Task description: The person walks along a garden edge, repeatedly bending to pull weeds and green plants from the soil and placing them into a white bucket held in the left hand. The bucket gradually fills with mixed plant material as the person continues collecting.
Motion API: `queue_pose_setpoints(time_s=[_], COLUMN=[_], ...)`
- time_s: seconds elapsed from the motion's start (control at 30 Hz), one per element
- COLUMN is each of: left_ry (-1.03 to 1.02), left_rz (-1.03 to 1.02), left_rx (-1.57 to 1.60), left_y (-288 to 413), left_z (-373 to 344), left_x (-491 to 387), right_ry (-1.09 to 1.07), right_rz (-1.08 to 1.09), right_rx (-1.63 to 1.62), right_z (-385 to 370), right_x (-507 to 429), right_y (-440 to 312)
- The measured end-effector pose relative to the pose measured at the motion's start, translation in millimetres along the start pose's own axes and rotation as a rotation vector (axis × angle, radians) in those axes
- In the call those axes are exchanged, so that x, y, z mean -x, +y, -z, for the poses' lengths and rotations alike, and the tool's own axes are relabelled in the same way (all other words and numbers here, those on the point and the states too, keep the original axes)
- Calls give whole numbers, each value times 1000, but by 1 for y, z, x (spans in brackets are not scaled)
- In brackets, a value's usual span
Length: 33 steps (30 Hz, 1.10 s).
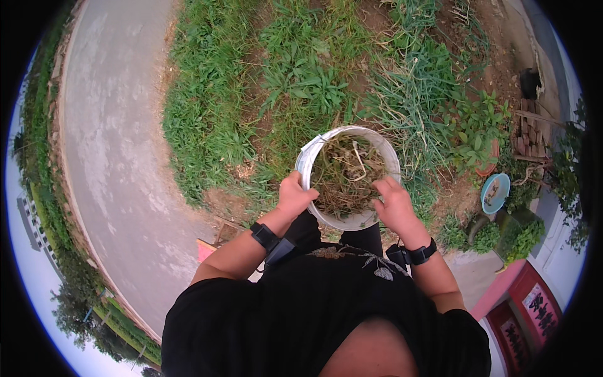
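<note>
A white plastic bucket (313, 155) is held in front of my body, with dry stems, leaves and withered weeds (346, 174) inside it. My left hand (295, 193) grips the bucket's left rim, thumb over the edge and fingers on the outside. On the right, my right hand (393, 200) reaches over the rim, its thumb and fingertips inside at the edge of the dry plants. Whether those fingers pinch any stems cannot be made out. Both wrists wear black straps with small devices.
A planted bed (301, 80) with grass, leafy plants and long onion-like leaves lies ahead. The concrete road (113, 118) curves along the left. At right stand a blue basin (495, 193), a potted plant (476, 136) and stacked bricks (530, 129).
</note>
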<state>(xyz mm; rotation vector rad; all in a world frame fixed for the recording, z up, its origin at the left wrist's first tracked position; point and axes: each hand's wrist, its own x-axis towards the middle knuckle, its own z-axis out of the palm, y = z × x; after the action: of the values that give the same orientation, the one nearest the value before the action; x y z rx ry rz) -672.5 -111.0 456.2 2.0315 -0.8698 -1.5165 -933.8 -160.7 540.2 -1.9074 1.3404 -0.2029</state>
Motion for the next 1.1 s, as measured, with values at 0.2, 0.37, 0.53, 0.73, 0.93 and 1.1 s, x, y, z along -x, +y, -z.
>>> queue_pose_setpoints(time_s=[0.2,0.37,0.53,0.73,0.93,1.1], left_ry=[76,111,120,104,84,63], left_rz=[49,55,66,64,72,81], left_rx=[141,151,245,253,236,281], left_y=[6,15,24,26,24,22], left_z=[41,63,74,75,75,77], left_x=[17,27,38,37,34,34], right_ry=[35,10,96,45,236,4], right_rz=[-96,-1,-4,-24,68,-142], right_rx=[-113,-149,-229,-129,-143,-185], right_z=[6,6,4,1,-8,-11], right_x=[0,0,1,-6,-12,-19], right_y=[-11,-24,-30,-30,-31,-25])
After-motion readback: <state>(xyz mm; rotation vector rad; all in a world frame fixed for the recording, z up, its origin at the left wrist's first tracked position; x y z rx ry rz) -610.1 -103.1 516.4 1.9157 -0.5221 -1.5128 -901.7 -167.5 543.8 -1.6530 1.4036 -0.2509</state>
